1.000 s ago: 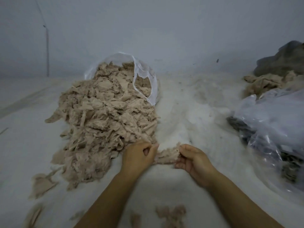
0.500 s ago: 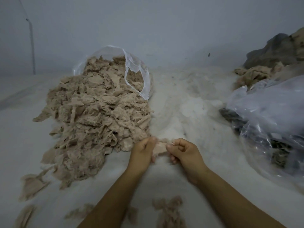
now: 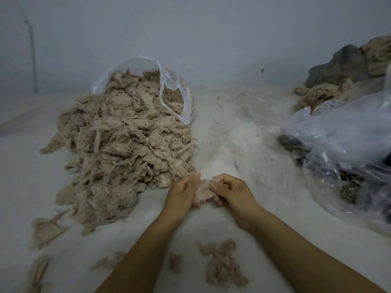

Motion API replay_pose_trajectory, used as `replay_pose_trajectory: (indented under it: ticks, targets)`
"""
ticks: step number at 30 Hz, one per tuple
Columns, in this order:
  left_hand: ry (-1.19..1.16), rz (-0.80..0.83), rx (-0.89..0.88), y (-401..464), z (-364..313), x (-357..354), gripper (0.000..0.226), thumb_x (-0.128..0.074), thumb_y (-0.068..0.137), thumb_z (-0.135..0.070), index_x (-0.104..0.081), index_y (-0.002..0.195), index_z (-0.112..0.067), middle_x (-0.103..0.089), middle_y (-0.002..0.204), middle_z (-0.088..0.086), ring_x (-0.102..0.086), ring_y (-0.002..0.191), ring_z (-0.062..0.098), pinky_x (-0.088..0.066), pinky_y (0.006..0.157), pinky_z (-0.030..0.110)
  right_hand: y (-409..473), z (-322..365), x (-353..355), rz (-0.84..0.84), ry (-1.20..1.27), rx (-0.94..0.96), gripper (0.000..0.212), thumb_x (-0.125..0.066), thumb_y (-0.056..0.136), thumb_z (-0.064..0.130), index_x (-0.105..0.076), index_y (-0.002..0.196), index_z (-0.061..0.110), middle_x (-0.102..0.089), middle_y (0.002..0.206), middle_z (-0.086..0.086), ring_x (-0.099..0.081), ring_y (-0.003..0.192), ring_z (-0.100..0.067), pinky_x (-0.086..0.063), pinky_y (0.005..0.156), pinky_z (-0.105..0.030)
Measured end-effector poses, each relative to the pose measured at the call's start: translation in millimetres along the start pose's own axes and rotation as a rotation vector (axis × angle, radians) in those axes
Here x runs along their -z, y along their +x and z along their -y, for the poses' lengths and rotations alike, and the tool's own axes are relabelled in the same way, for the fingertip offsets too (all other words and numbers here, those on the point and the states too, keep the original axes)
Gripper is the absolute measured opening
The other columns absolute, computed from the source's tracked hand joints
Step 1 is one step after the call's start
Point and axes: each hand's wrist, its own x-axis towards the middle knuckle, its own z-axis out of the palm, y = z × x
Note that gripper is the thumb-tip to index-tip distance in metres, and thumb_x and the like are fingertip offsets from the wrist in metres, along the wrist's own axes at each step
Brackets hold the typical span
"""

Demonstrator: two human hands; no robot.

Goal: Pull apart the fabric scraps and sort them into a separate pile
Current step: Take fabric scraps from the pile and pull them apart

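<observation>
— What are your hands doing right now?

— I'm holding one beige fabric scrap (image 3: 202,192) between them, low in the middle of the view. My left hand (image 3: 183,193) is gripping its left edge, with the fingers (image 3: 195,179) curled round it, and my right hand (image 3: 231,192) is pinching its right edge between curled fingers and thumb. The two hands are sitting close together, nearly touching, and the scrap is bunching up between them.

— And where is the rest of the stuff lying?

— The big heap of beige scraps (image 3: 118,149) is sprawling just to the left of my left hand, spilling forward out of a clear plastic bag (image 3: 169,89) that is lying open at the far end. The nearest scraps of the heap are sitting just beside my left knuckles. A small clump of pulled-apart fibres (image 3: 222,265) is lying near me, between my forearms, with a few looser bits to its left.

— Anything on the right?

— A drift of white fluff (image 3: 239,132) is spreading ahead of my hands, and beyond it a second clear bag (image 3: 342,132) is slumping at the right edge, holding darker material. Behind it some brown and grey cloth (image 3: 347,68) is piling against the wall. Everything is resting on a pale surface (image 3: 25,187).
</observation>
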Motion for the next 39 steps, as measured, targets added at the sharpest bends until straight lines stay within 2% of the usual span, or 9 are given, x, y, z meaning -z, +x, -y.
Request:
replay_pose_trajectory:
  ticks: [9, 12, 15, 22, 26, 29, 32, 35, 39]
  targets:
    - [-0.100, -0.179, 0.071, 6, 9, 8, 0.038, -0.043, 0.099, -0.022, -0.050, 0.065, -0.005, -0.035, 0.035, -0.008, -0.028, 0.030, 0.001, -0.023, 0.035, 0.015, 1, -1, 11, -0.124, 0.102, 0.011, 0.018, -0.060, 0.091, 0.010, -0.062, 0.074, 0.006, -0.061, 0.059, -0.008, -0.048, 0.042, -0.011, -0.040, 0.040, -0.020]
    - [-0.104, -0.180, 0.057, 5, 8, 12, 0.040, -0.039, 0.100, -0.025, -0.045, 0.065, -0.008, -0.032, 0.035, -0.003, -0.026, 0.030, 0.006, -0.022, 0.034, 0.017, -7, 10, 22, 0.142, -0.175, -0.056, 0.041, -0.062, 0.080, 0.048, -0.068, 0.060, 0.012, -0.062, 0.058, -0.012, -0.053, 0.045, -0.015, -0.042, 0.043, -0.022]
    - [-0.018, -0.074, 0.000, 0, 5, 5, 0.040, -0.041, 0.099, -0.026, -0.048, 0.062, -0.011, -0.038, 0.036, -0.005, -0.033, 0.033, 0.006, -0.029, 0.039, 0.016, -9, 11, 15, 0.047, -0.244, -0.042, 0.061, -0.057, 0.064, 0.070, -0.068, 0.066, 0.011, -0.066, 0.066, -0.015, -0.059, 0.053, -0.018, -0.046, 0.045, -0.024]
    - [0.117, 0.022, -0.082, -3, 5, 0, 0.039, -0.062, 0.084, -0.048, -0.060, 0.073, -0.011, -0.054, 0.062, 0.002, -0.047, 0.058, 0.009, -0.039, 0.055, 0.020, -8, -4, -4, 0.016, -0.073, 0.023, 0.012, -0.068, 0.085, 0.010, -0.058, 0.079, 0.007, -0.056, 0.056, -0.005, -0.054, 0.047, -0.011, -0.047, 0.047, -0.021]
    - [0.418, -0.200, -0.314, 3, 10, 5, 0.032, -0.056, 0.092, -0.025, -0.057, 0.065, -0.010, -0.050, 0.062, -0.008, -0.046, 0.069, 0.012, -0.036, 0.066, 0.026, -13, -5, 1, -0.029, -0.084, 0.050, 0.022, -0.072, 0.083, 0.020, -0.057, 0.072, 0.009, -0.049, 0.049, -0.005, -0.040, 0.038, -0.012, -0.036, 0.039, -0.019]
    - [0.236, -0.330, -0.197, 9, 14, 10, 0.030, -0.047, 0.098, -0.018, -0.055, 0.074, -0.003, -0.049, 0.066, -0.003, -0.047, 0.069, 0.019, -0.038, 0.065, 0.034, -13, 0, 6, -0.199, -0.177, 0.073, 0.043, -0.061, 0.087, 0.042, -0.051, 0.050, 0.021, -0.046, 0.046, 0.002, -0.039, 0.039, -0.009, -0.033, 0.040, -0.018]
    - [0.028, -0.363, -0.083, 12, 14, 20, 0.032, -0.040, 0.100, -0.021, -0.050, 0.071, -0.013, -0.046, 0.063, -0.004, -0.043, 0.061, 0.015, -0.041, 0.063, 0.037, -4, 6, 14, -0.294, -0.425, 0.183, 0.034, -0.047, 0.097, 0.037, -0.062, 0.068, 0.029, -0.060, 0.068, 0.016, -0.054, 0.063, -0.004, -0.044, 0.062, -0.014]
    - [0.024, -0.347, -0.119, 11, 10, 20, 0.034, -0.038, 0.100, -0.023, -0.045, 0.067, -0.020, -0.044, 0.061, -0.004, -0.040, 0.056, 0.009, -0.035, 0.058, 0.031, 4, 6, 11, -0.025, -0.839, 0.195, 0.033, -0.035, 0.103, 0.033, -0.056, 0.126, 0.023, -0.050, 0.119, 0.017, -0.046, 0.114, -0.003, -0.027, 0.097, -0.013]
    - [0.050, -0.287, -0.122, 9, 11, 16, 0.033, -0.038, 0.100, -0.023, -0.046, 0.070, -0.012, -0.042, 0.055, -0.006, -0.040, 0.053, 0.010, -0.036, 0.052, 0.029, -11, -5, -4, 0.335, -0.813, 0.206, 0.045, -0.040, 0.096, 0.050, -0.075, 0.082, 0.026, -0.073, 0.094, 0.010, -0.064, 0.091, -0.003, -0.041, 0.090, -0.015]
